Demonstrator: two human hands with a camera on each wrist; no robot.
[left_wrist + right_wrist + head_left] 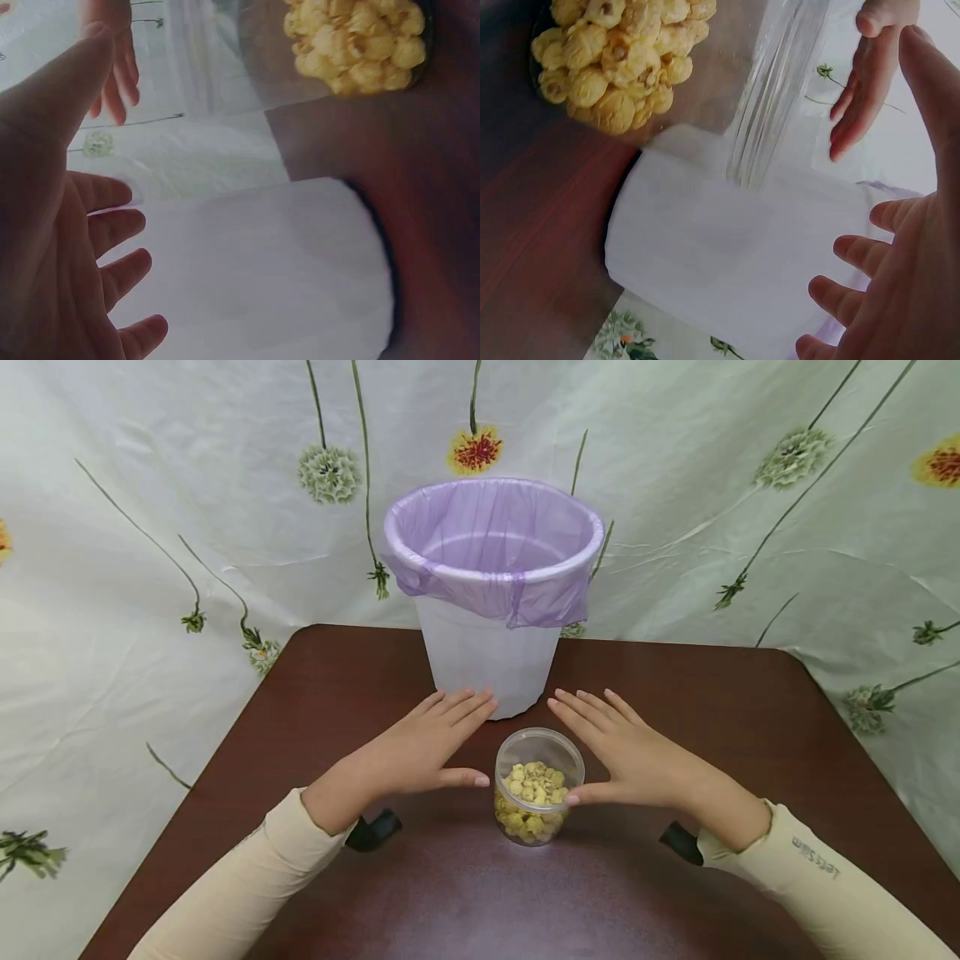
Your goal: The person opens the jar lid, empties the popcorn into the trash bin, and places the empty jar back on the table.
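Note:
An uncovered clear plastic jar (528, 827), partly filled with yellow popcorn (536, 783), stands upright on the dark table between both hands. My left hand (423, 739) hovers to its left, fingers straight and thumb pointing at the jar, holding nothing. On the other side my right hand (630, 756) mirrors it, fingers extended, its thumb tip overlapping the jar's rim in the head view. The popcorn (356, 45) also shows in the left wrist view, and the jar's ridged rim (769, 97) in the right wrist view.
Just behind the jar stands a white bin (487, 647) lined with a purple plastic bag (551, 597). The reddish-brown table (337, 668) ends at a white floral cloth (225, 485) hanging behind it. Black wrist mounts (373, 831) stick out beneath both sleeves.

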